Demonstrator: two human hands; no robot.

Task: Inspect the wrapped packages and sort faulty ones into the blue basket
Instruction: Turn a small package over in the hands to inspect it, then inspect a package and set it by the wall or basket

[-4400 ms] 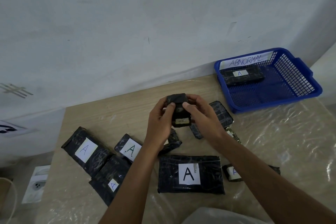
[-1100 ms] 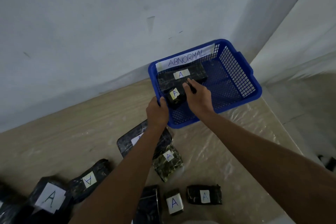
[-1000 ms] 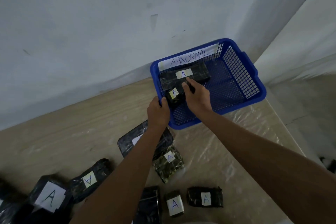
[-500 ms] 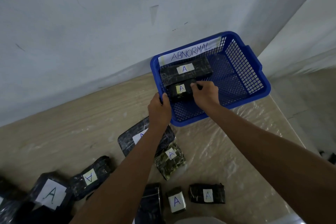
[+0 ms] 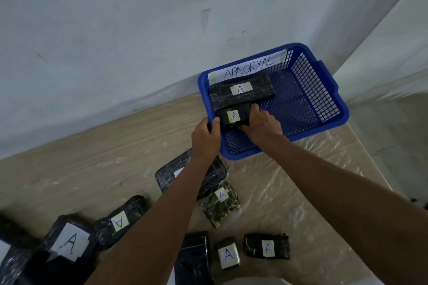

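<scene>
The blue basket [image 5: 333, 90], labelled ABNORMAL, stands at the table's back right against the wall. A long black wrapped package [image 5: 254, 91] marked A lies along its far side. Just in front of that lies a small black package [image 5: 228, 115], also marked A. My right hand [image 5: 262, 126] reaches into the basket, its fingers curled round the small package's right end. My left hand [image 5: 206, 137] grips the basket's left rim, thumb next to the small package.
Several black wrapped packages marked A lie on the plastic-covered table [image 5: 289, 192] near me, among them a greenish one [image 5: 220, 202] and two small ones [image 5: 267, 249] at the front. A white wall rises behind. The table's right edge drops to the floor.
The small package has gone from my two hands above the table into the basket, where my right hand has turned it level in front of the long one. My left hand stays on the rim.
</scene>
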